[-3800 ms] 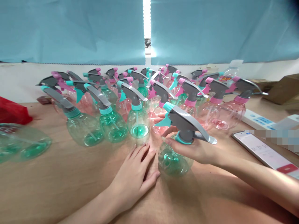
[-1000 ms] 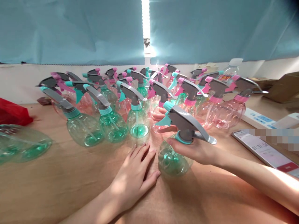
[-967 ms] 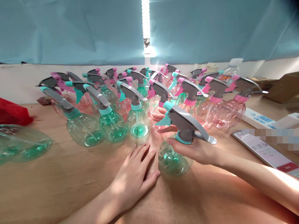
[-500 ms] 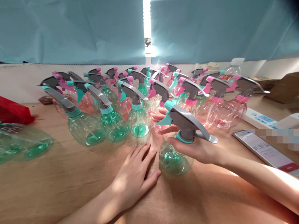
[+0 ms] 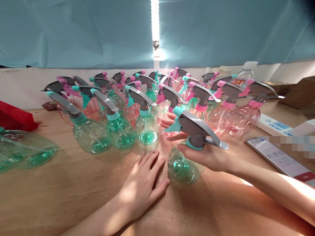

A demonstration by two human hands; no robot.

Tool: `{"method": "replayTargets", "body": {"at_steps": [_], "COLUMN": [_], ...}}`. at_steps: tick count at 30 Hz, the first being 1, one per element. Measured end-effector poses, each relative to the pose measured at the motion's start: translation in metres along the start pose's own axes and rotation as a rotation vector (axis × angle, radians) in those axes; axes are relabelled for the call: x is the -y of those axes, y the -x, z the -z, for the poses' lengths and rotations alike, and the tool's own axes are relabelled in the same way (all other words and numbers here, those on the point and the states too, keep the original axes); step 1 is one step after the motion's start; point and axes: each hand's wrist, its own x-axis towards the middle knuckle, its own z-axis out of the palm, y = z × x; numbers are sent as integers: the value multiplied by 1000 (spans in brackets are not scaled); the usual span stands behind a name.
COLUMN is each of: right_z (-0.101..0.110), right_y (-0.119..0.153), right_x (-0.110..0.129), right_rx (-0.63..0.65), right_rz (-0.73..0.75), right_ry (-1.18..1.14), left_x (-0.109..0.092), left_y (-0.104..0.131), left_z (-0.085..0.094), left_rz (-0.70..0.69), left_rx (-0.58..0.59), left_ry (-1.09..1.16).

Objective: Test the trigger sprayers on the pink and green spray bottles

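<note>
My left hand (image 5: 140, 185) lies flat on the wooden table with its fingers stretched out, holding nothing. Just right of it, a green spray bottle (image 5: 184, 167) with a grey and teal trigger head stands close to me. My right hand (image 5: 206, 157) is around its neck from the right, thumb across the near side; the fingers reach out behind it and are partly hidden. Beyond my left hand are more green bottles, among them one spray bottle (image 5: 147, 127) straight ahead. A pink spray bottle (image 5: 228, 111) stands farther back on the right.
Several pink and green spray bottles crowd the back of the table (image 5: 81, 193). A phone (image 5: 278, 160) showing a timer lies right, near a white power strip (image 5: 277, 124). Green bottles (image 5: 36, 150) and a red bag (image 5: 17, 116) are left. A blue cloth (image 5: 86, 32) hangs behind.
Both hands and the bottle at my right hand stay in nearly the same place. The view has shifted very slightly, and the phone's timer reads a little later.
</note>
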Motion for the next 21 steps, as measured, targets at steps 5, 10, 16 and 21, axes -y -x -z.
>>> {"method": "replayTargets", "body": {"at_steps": [5,10,16,21], "right_z": [-1,-1,-1,-1], "right_y": [-1,0,-1,-1], "right_x": [2,3,1,0], "right_rx": [-47,-60,-53,-53], "right_rz": [-18,-15,-4,-2], "right_ry": [52,25,33,26], "left_x": [0,0,1,1], "left_y": [1,1,0,1], "left_z": [-1,-1,-2,-3], "left_rz": [11,6,6,4], "left_rx": [3,-6,-7,-26], "left_ry": [-3,2,-5,-5]}}
